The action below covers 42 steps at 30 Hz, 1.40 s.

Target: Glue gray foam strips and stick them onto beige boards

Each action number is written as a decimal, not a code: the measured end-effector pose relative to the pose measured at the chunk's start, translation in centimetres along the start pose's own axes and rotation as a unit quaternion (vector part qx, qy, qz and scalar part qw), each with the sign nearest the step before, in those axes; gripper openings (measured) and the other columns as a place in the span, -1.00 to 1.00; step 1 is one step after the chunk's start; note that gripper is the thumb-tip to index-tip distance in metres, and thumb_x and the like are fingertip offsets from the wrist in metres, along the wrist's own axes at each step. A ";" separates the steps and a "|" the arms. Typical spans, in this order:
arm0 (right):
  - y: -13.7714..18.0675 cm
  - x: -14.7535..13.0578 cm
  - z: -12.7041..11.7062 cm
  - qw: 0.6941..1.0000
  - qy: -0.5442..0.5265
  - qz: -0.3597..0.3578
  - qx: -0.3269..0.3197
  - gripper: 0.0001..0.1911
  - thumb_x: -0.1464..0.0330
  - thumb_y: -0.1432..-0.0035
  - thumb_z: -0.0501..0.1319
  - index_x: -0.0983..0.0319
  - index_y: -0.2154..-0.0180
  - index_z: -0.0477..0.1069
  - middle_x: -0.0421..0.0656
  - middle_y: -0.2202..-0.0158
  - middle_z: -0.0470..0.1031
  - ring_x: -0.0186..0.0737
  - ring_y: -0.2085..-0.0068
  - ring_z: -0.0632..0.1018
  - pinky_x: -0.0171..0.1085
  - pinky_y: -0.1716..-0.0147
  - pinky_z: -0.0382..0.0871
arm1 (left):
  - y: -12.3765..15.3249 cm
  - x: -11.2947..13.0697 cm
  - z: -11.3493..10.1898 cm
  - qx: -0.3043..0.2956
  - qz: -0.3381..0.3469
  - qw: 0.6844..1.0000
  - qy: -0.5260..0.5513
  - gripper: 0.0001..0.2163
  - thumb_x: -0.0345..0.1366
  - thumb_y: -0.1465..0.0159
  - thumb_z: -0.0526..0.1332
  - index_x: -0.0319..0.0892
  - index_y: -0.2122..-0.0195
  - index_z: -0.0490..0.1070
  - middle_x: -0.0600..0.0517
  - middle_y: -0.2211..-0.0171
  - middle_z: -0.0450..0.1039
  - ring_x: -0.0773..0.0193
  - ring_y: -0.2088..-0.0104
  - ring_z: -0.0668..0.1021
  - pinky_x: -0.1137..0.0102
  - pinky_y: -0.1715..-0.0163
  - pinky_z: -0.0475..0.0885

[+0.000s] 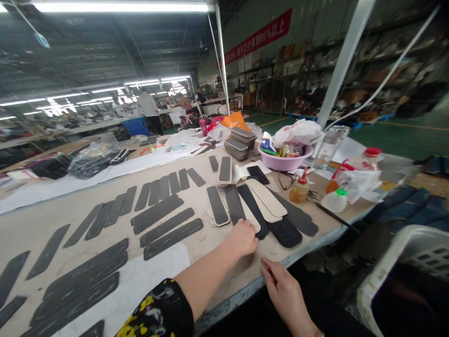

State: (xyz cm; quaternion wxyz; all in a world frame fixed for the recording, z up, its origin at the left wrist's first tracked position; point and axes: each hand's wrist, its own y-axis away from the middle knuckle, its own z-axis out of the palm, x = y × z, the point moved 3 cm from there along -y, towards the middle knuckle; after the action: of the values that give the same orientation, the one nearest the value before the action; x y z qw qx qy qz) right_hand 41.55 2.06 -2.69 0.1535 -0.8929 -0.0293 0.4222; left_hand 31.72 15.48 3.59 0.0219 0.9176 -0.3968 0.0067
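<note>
My left hand (242, 237) has its fingers curled over the near end of a dark grey strip with rounded corners (234, 203), which lies against a light-edged board. Beside it on the left is a small stack of light-edged pads (218, 206) with dark centres. To the right, long black pieces (286, 232) and cream pieces (268, 203) fan out in overlapping layers. At the table's front edge my right hand (285, 289) has its thumb and forefinger drawn close together. No object shows between them.
Rows of dark strips (168, 227) cover the left of the table (199, 250). Further back are taller pad stacks (240, 142) and a pink basin (286, 161). A glue bottle (299, 187), scissors (315, 195) and phone (257, 174) lie right. A white crate (372, 281) stands beside the table.
</note>
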 end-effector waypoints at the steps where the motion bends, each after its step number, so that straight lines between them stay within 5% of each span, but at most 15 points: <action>1: 0.1 0.1 0.0 1.000 0.004 -0.006 0.004 -0.69 0.25 -0.31 -0.01 0.24 0.05 0.38 -0.04 0.19 0.49 -0.13 0.16 0.52 -0.19 0.13 0.44 | -0.5 0.1 -0.1 -0.023 0.010 1.000 -0.018 -0.73 -0.20 -0.21 0.14 -0.33 0.30 0.49 -0.22 0.29 0.48 0.05 0.21 0.51 0.20 0.10 0.37; 13: 0.2 -0.7 -0.4 0.999 0.016 -0.034 0.022 -0.70 0.30 -0.30 -0.01 0.24 0.07 0.40 -0.06 0.24 0.49 -0.15 0.22 0.53 -0.20 0.18 0.47 | -2.4 -0.7 -1.7 -0.073 0.015 0.996 -0.056 -0.83 -0.32 -0.02 0.28 -0.30 0.38 0.53 -0.21 0.33 0.51 0.05 0.33 0.56 0.31 0.39 0.45; 21: 0.4 -0.3 -0.6 0.998 -0.034 -0.020 0.056 -0.70 0.25 -0.27 0.06 0.25 0.10 0.44 -0.06 0.26 0.50 -0.17 0.27 0.53 -0.24 0.22 0.48 | -0.4 -0.3 -3.5 0.034 0.033 0.996 -0.071 -0.82 -0.37 -0.20 0.09 -0.27 0.35 0.48 -0.16 0.29 0.46 0.06 0.19 0.48 0.18 0.20 0.39; 27: 0.5 0.2 -1.0 0.995 -0.051 0.014 0.085 -0.64 0.15 -0.23 0.10 0.26 0.13 0.47 -0.08 0.29 0.51 -0.21 0.37 0.53 -0.30 0.33 0.49 | 7.4 -1.8 -5.0 0.203 0.070 0.976 0.022 -0.80 -0.40 -0.25 0.04 -0.17 0.22 0.45 -0.05 0.07 0.38 0.32 0.30 0.47 0.38 0.22 0.42; 34: 1.1 -0.3 -0.1 0.997 -0.035 -0.018 0.066 -0.62 0.15 -0.24 0.10 0.23 0.02 0.39 -0.08 0.23 0.48 -0.19 0.32 0.53 -0.26 0.29 0.49 | 19.1 -4.7 -1.2 0.163 0.053 0.974 0.146 -0.74 -0.45 -0.29 -0.05 -0.18 0.10 0.37 -0.07 0.09 0.39 0.34 0.21 0.50 0.46 0.19 0.44; 42: -0.8 -3.6 0.9 0.984 0.102 -0.146 0.007 -0.55 0.13 -0.28 0.02 0.20 -0.11 0.25 0.00 -0.04 0.34 -0.01 -0.03 0.41 -0.03 -0.02 0.35 | 24.2 -4.9 0.0 0.137 0.069 0.970 0.190 -0.77 -0.46 -0.23 0.02 -0.16 0.15 0.39 -0.05 0.14 0.45 0.28 0.19 0.49 0.40 0.12 0.41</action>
State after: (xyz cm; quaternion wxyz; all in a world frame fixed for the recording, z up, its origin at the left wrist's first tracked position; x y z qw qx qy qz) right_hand 38.63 2.44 -0.31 0.2220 -0.9164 -0.1401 0.3021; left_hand 10.71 2.50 4.24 -0.0295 0.8643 -0.4430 0.2362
